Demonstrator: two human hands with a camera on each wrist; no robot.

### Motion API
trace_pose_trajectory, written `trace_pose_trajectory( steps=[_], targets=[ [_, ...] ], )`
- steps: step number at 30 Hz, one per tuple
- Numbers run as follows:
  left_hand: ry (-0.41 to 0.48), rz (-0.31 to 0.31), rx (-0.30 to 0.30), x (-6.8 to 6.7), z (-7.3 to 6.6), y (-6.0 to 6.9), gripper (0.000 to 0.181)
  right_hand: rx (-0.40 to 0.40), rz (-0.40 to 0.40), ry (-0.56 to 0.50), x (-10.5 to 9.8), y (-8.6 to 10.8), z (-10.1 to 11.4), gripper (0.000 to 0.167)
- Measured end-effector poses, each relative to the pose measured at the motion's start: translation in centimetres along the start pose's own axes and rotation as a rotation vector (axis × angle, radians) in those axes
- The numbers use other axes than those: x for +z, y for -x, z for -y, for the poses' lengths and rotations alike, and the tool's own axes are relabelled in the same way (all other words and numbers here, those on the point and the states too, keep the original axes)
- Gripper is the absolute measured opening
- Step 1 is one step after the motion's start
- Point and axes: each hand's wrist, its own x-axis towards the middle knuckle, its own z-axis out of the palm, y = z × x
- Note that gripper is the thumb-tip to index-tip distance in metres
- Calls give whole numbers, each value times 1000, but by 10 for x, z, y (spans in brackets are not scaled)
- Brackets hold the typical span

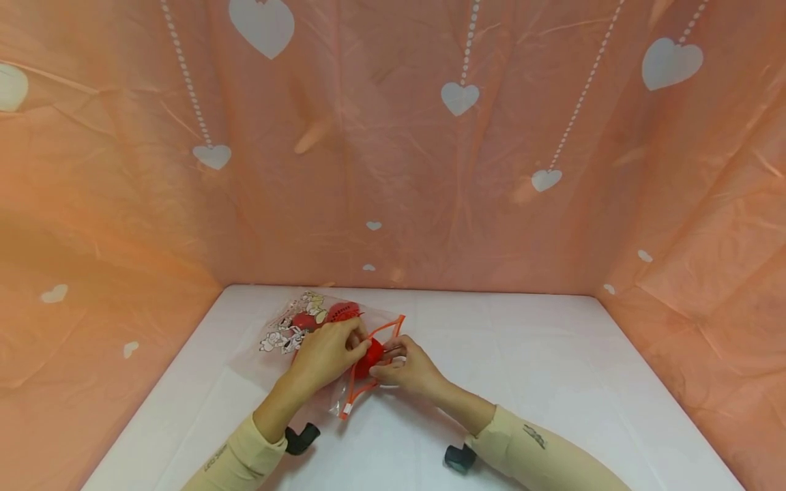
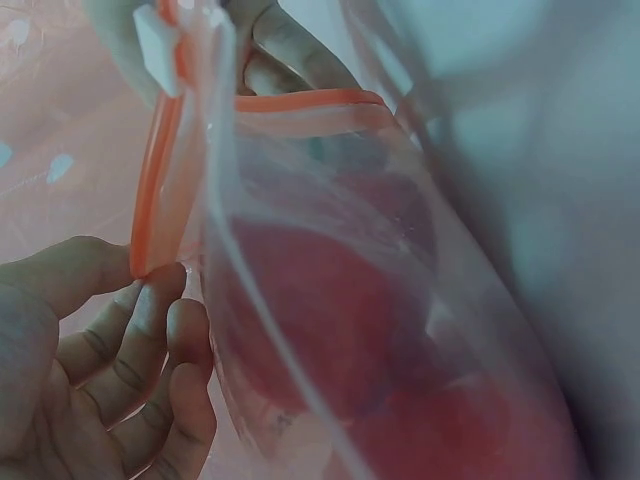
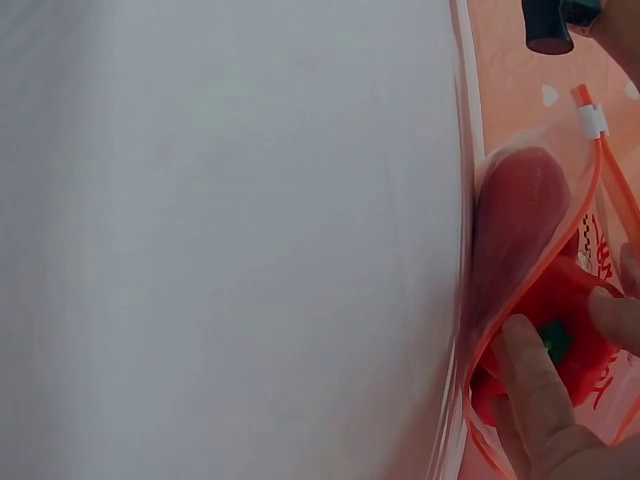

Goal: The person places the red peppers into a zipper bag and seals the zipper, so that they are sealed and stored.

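A clear slider bag [image 1: 307, 324] with printed cartoon figures lies at the back left of the white table, its orange-edged mouth spread apart. My left hand [image 1: 328, 348] pinches the orange zip edge [image 2: 150, 190] between thumb and fingertip. At the mouth, my right hand [image 1: 411, 365] holds a red bell pepper [image 3: 585, 305], fingers and thumb around its green stem [image 3: 554, 340]; the pepper is partly inside. Deeper in the bag, a long dark-red rounded thing [image 3: 522, 210] shows through the plastic. A white slider [image 3: 592, 121] sits at one end of the zip.
Both wrists wear dark mounts [image 1: 301, 438] close to the tabletop. The white table [image 1: 522, 354] extends right and forward. Behind it and at both sides hangs an orange curtain [image 1: 399, 170] with white hearts.
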Motion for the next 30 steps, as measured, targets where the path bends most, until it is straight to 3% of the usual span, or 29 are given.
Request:
trace_pose_trajectory(
  steps=[10,30],
  targets=[
    [-7,-7,15,1,0,0,14,27,32,-7,1,-1,0,49],
    [-4,10,9,2,1,0,15,3,33,72,6,-13,2,42]
  ],
)
